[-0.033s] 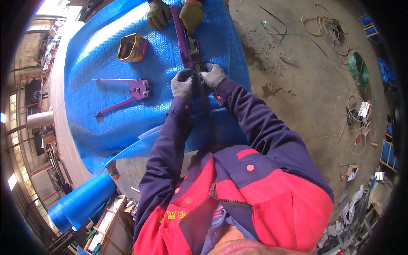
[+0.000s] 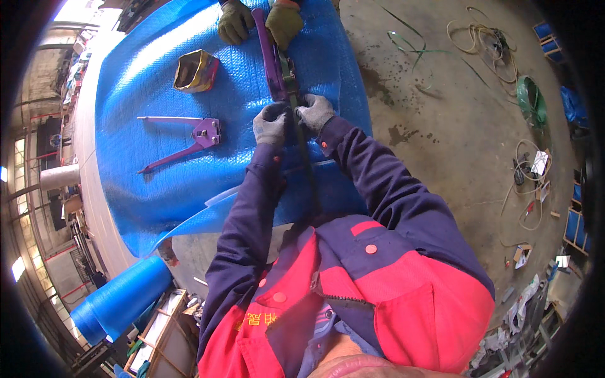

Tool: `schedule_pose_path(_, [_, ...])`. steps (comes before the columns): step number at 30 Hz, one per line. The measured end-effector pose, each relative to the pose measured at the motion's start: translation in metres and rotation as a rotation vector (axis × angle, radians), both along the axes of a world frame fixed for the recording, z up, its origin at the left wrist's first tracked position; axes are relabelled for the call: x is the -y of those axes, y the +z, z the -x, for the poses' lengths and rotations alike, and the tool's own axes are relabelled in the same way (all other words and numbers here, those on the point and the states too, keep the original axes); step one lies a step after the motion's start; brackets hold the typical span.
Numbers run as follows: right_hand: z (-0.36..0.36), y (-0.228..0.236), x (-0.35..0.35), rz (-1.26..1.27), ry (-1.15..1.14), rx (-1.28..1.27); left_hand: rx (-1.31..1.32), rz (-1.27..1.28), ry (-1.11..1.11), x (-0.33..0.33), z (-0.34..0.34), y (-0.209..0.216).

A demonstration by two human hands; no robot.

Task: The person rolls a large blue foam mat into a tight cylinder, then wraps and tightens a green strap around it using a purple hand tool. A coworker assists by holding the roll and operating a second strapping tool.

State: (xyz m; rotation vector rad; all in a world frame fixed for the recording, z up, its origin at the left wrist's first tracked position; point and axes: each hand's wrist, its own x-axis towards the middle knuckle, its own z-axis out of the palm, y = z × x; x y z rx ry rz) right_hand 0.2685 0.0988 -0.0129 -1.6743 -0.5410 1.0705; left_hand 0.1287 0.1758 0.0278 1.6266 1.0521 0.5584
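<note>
A dark green strap runs over the blue plastic sheeting on a large wrapped load, toward my body. My left hand, in a grey glove, is closed with its fingers pinched at the strap's left edge. From the right, my right hand, gloved alike, pinches the same strap. Just beyond my fingertips, the strap meets a strapping tensioner with a long purple handle. Another person's olive-gloved hands are at its far end, one against the handle. My fingertips partly hide the strap.
A purple long-handled crimping tool lies left of my hands, with an open yellow container beyond it. Loose green strapping and tangled cables lie on the concrete floor at right. A blue roll sits at lower left.
</note>
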Motion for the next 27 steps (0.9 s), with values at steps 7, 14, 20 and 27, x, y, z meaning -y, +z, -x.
schedule_pose_path(7, [-0.012,0.013,0.005,-0.046,0.08,-0.105,0.021,0.259,0.019,-0.01,-0.003,0.013])
schedule_pose_path(14, [-0.035,0.038,0.029,-0.04,0.26,-0.575,0.194,0.455,0.156,-0.007,-0.003,0.006])
schedule_pose_path(20, [-0.027,0.038,0.03,-0.116,0.222,-0.554,0.251,0.529,0.111,-0.011,0.003,0.005])
schedule_pose_path(27, [-0.023,0.031,0.026,-0.121,0.207,-0.554,0.268,0.646,0.177,-0.013,-0.006,0.016])
